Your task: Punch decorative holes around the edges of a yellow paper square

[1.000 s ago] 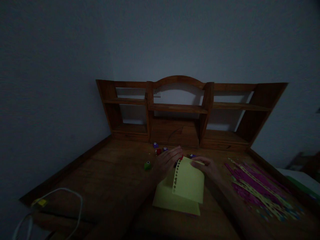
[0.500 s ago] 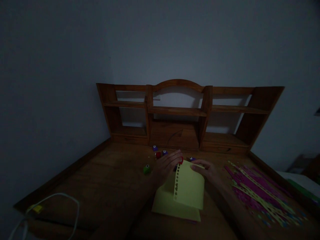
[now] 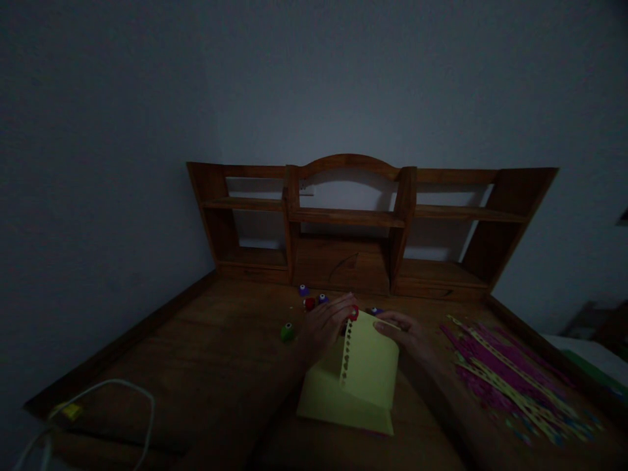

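My left hand (image 3: 321, 327) is closed around a small red craft punch (image 3: 354, 313), mostly covered by the fingers. The punch sits at the top corner of a curled yellow paper sheet (image 3: 373, 360), whose left edge carries a row of small punched holes. Pinched at its upper right edge, the sheet is held between the thumb and fingers of my right hand (image 3: 405, 330). Beneath it, more yellow paper (image 3: 324, 405) lies on the desk. Beyond my left hand are a green punch (image 3: 287, 332), another red punch (image 3: 309, 303) and purple punches (image 3: 303, 290).
Punched pink and yellow paper strips (image 3: 505, 366) are heaped on the right, with small coloured bits near them. A white cable (image 3: 118, 381) loops at the front left by a yellow object (image 3: 71, 411). A wooden shelf unit (image 3: 346, 219) stands along the back.
The yellow sheet and the red punch have shifted slightly. Both hands keep nearly the same place and hold.
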Motion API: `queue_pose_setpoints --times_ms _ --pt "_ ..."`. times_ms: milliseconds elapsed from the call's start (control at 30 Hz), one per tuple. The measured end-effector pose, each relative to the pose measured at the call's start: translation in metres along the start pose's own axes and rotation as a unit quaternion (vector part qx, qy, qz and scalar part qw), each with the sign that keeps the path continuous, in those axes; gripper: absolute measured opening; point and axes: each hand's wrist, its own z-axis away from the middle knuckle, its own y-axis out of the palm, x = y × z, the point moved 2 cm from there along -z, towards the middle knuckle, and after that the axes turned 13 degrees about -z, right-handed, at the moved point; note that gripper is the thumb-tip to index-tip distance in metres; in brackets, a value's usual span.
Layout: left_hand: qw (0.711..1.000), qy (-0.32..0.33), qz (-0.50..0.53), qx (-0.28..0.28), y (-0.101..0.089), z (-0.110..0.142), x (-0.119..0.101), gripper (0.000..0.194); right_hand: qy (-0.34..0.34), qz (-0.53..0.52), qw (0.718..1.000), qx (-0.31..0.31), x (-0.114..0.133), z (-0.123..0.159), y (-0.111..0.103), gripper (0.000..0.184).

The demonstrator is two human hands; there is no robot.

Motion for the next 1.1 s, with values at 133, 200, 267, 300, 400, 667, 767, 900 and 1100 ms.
queue_pose_setpoints --times_ms 133,200,267,300,400,667,767,900,1100 --pt "1.000 -0.002 -0.008 0.006 0.000 0.000 0.000 0.041 -0.018 -0.002 1.000 0.010 -0.001 0.000 0.000 0.028" --pt "1.000 0.006 -0.019 0.007 0.000 0.000 0.000 0.043 -0.025 0.002 1.000 0.005 -0.002 -0.001 -0.001 0.029" --pt "0.999 0.008 -0.037 0.009 -0.001 0.000 0.000 0.045 -0.032 0.005 0.999 -0.002 -0.002 -0.001 -0.001 0.029" --pt "0.999 0.009 -0.046 0.010 -0.001 0.000 0.000 0.046 -0.030 0.007 1.000 -0.002 -0.002 -0.002 -0.002 0.029" --pt "0.997 0.007 -0.071 0.031 -0.004 0.003 0.000 0.047 -0.007 0.015 1.000 0.019 -0.004 -0.002 -0.002 0.030" --pt "0.976 -0.084 0.101 0.173 0.014 0.005 -0.005 0.047 -0.025 0.070 0.995 0.073 0.000 0.000 0.001 0.026" --pt "0.954 -0.131 0.211 0.167 0.018 0.000 -0.012 0.044 -0.016 0.073 0.994 0.074 -0.001 -0.001 0.001 0.024" --pt "0.900 -0.215 0.331 0.184 0.015 -0.007 -0.017 0.048 -0.021 0.066 0.995 0.072 -0.004 -0.003 -0.001 0.024" --pt "0.811 -0.319 0.457 0.179 0.014 -0.013 -0.014 0.036 -0.024 0.057 0.996 0.057 -0.006 -0.003 -0.001 0.023"
